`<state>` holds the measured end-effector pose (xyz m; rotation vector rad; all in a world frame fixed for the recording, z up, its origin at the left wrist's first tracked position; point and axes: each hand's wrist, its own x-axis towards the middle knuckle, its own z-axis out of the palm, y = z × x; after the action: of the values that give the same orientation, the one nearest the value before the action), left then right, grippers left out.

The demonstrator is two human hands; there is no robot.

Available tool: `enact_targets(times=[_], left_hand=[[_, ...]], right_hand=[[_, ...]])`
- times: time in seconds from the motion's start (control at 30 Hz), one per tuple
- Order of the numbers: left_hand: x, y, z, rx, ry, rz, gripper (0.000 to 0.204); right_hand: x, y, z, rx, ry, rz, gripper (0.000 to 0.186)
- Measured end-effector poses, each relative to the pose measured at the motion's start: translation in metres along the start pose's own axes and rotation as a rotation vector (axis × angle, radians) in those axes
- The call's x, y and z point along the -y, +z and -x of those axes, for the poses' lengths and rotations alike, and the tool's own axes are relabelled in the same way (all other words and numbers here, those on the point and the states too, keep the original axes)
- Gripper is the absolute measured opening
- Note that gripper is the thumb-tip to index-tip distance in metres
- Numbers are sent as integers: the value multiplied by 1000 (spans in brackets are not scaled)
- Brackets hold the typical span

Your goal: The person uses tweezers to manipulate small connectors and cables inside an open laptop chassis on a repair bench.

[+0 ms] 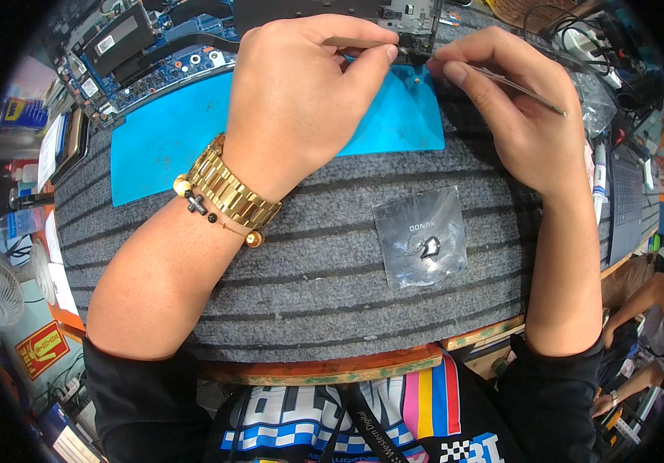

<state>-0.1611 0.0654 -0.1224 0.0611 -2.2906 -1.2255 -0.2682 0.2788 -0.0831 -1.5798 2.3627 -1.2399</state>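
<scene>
My left hand [301, 92] reaches over the far edge of the blue mat [166, 147], thumb and fingers pinched on a slim metal tool [355, 42]. My right hand [525, 108] is closed on a thin metal rod-like tool [533, 96], whose back end sticks out past the palm. Both sets of fingertips meet near the corner of an opened laptop [417, 23], beside a small gold-coloured screw or post [417, 80]. What the tool tips touch is too small to tell. The laptop's blue circuit board [170, 73] shows to the left.
A small clear plastic bag [425, 266] with a little black piece lies on the grey ribbed carpet [309, 301] covering the table. Black cables [571, 50] and crumpled clear plastic [598, 100] are at the far right. A person's arm [637, 309] shows at the right.
</scene>
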Motion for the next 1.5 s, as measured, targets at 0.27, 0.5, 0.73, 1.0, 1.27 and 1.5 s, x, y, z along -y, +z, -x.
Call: enact_targets(times=[0.27,0.5,0.73,1.0,1.27,1.5], left_hand=[[2,2,0,1,52,-45,18],[0,2,-1,0,114,-108,17],[-2,2,-1,-5,125,-130,17],[-3,1,0,-5,129,-155,18],[-2,2,1,1,97,-121,19],[-3,1,0,25,115,-131,19]], right_hand=[[-1,1,1,-1,20,-45,12],[-3,3,1,-8,40,-86,12],[-4,1,3,-15,34,-65,11],[-12,6,4,-61,64,-250,12],[-11,5,4,-69,65,-226,12],[-10,4,4,-66,85,-225,12]])
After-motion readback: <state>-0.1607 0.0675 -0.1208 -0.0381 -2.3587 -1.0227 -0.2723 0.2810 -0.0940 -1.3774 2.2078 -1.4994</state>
